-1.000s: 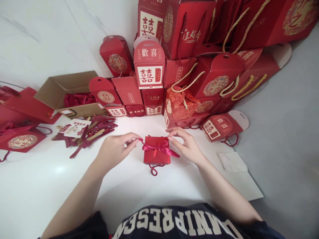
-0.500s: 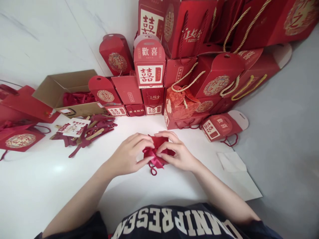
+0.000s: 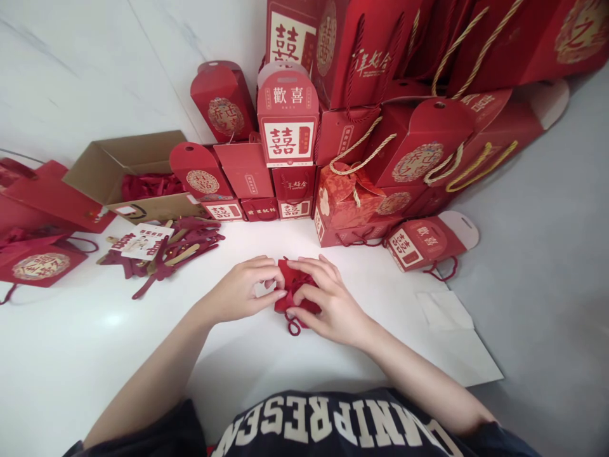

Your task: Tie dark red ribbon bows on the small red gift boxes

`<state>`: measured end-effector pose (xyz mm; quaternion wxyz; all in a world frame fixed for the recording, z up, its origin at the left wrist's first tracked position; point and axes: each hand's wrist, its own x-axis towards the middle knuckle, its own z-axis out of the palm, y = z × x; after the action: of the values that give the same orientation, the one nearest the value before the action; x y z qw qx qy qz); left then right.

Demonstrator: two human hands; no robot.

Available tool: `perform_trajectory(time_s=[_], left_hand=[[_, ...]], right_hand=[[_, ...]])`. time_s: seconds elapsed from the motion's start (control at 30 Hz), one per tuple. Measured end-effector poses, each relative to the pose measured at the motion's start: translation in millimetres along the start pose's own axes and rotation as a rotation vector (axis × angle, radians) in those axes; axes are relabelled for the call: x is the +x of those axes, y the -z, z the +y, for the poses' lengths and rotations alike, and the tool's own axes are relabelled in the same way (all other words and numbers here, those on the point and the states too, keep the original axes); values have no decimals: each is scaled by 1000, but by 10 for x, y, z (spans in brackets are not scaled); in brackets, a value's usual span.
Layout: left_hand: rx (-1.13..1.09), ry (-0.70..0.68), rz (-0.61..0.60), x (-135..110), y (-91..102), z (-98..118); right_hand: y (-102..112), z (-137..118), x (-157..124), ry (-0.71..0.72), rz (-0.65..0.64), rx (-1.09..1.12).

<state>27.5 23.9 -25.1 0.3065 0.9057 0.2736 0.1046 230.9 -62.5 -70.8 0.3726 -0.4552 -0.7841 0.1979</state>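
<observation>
A small red gift box (image 3: 285, 271) lies on the white table in front of me, partly hidden under my fingers. Glossy red ribbon (image 3: 292, 293) is gathered over its top, and a dark red cord loop (image 3: 294, 327) sticks out at its near side. From the left, my left hand (image 3: 252, 287) pinches the ribbon between thumb and fingertips. My right hand (image 3: 328, 301) curls over the box's right part, its thumb and fingers closed on the ribbon and covering much of it.
Red gift boxes with cord handles are stacked along the back, including an orange-red one (image 3: 349, 197). An open cardboard box (image 3: 166, 208) holds red ribbon. Dark red strips with a white card (image 3: 147, 241) lie at left. A single box (image 3: 423, 241) and white paper (image 3: 445, 311) are at right.
My right hand has shifted left and further over the box, covering more ribbon. My left hand has drawn slightly left, and the ribbon tail hanging over the near side no longer shows.
</observation>
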Motion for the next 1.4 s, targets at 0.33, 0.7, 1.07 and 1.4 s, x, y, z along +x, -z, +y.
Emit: perform_trajectory(time_s=[0.33,0.7,1.07,1.4], left_hand=[[-206,278,60,21,-90,-70],[-319,265,-81,-13,-19,-43],[-349,307,-88,2,-106,-68],[-362,341,-3,11,-183,-41]], right_hand=[[433,188,-54,-84,-137,135],[456,242,-67,-107,-229,150],[438,290,-79,-121,-180,116],[689,310,-117,-113,-362,189]])
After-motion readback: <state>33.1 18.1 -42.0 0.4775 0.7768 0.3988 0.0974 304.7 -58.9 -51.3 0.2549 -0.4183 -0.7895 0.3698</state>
